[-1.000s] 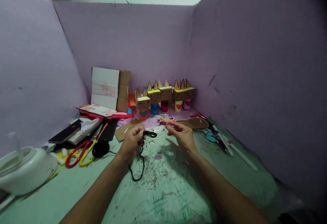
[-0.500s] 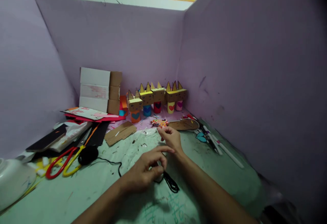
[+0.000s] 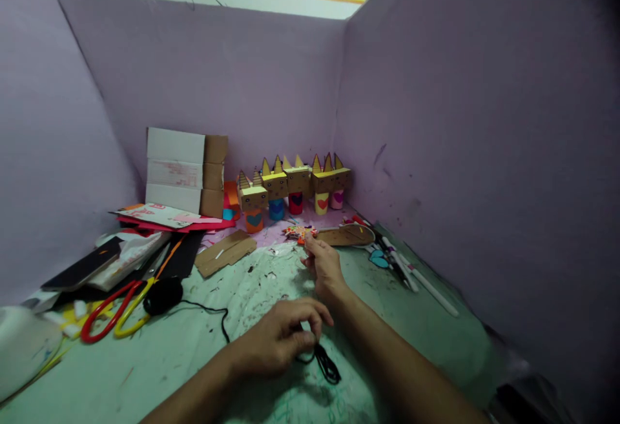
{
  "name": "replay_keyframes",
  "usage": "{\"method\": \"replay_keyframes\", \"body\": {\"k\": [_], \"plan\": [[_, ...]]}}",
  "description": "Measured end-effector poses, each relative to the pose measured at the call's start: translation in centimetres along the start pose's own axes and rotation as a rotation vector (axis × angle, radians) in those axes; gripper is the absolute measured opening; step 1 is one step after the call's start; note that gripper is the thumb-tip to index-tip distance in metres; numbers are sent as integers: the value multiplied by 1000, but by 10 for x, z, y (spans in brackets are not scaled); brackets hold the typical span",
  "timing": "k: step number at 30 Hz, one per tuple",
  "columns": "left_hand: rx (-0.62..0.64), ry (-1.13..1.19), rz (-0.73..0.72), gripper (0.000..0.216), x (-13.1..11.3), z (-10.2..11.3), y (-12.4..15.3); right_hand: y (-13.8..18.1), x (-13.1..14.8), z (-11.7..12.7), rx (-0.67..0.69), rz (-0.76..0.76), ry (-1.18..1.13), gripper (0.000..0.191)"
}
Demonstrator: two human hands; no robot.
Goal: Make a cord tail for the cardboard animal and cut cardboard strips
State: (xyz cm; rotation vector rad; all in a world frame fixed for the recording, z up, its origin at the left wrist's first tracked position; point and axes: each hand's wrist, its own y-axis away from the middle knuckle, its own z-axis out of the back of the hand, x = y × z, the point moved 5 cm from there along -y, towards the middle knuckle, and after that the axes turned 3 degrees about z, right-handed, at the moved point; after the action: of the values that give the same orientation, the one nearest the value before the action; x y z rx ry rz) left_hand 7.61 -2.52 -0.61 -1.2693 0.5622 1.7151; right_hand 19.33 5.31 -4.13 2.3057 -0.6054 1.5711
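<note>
My left hand (image 3: 278, 340) rests low on the green table (image 3: 159, 359), fingers pinched on a black string (image 3: 325, 364) whose looped end lies just to its right. The string trails left across the table to a black spool (image 3: 163, 295). My right hand (image 3: 323, 266) is farther forward, fingers closed on a small orange piece I cannot make out, beside a pile of colourful paper bits (image 3: 298, 232).
A row of cardboard figures (image 3: 290, 185) stands against the back purple wall. Red and yellow scissors (image 3: 109, 311), stacked paper and a folded cardboard box (image 3: 186, 171) lie left. A cardboard cutout (image 3: 346, 235) and white pens (image 3: 426, 285) lie right.
My left hand drew the string loop back toward me and down onto the table. My right hand stayed forward near the paper bits. The view shifted left.
</note>
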Motion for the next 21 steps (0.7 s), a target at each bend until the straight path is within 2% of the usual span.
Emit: {"method": "replay_keyframes", "body": {"k": [3, 5, 13, 15, 19, 21], "plan": [[-145, 33, -61, 13, 0, 9, -2, -2, -2, 0, -6, -4, -7, 44], [-158, 56, -69, 16, 3, 10, -4, -4, -4, -1, -16, -5, -12, 45], [-18, 126, -58, 24, 19, -2, -5, -8, -6, 5, -86, 58, -20, 46], [38, 92, -66, 22, 14, -11, -5, -6, -4, 4, -87, 88, -13, 45], [256, -39, -156, 17, -7, -33, -5, -4, -3, -2, -76, 103, 1, 44], [211, 40, -144, 20, -11, -27, -7, -5, -4, -2, -73, 90, 6, 43]]}}
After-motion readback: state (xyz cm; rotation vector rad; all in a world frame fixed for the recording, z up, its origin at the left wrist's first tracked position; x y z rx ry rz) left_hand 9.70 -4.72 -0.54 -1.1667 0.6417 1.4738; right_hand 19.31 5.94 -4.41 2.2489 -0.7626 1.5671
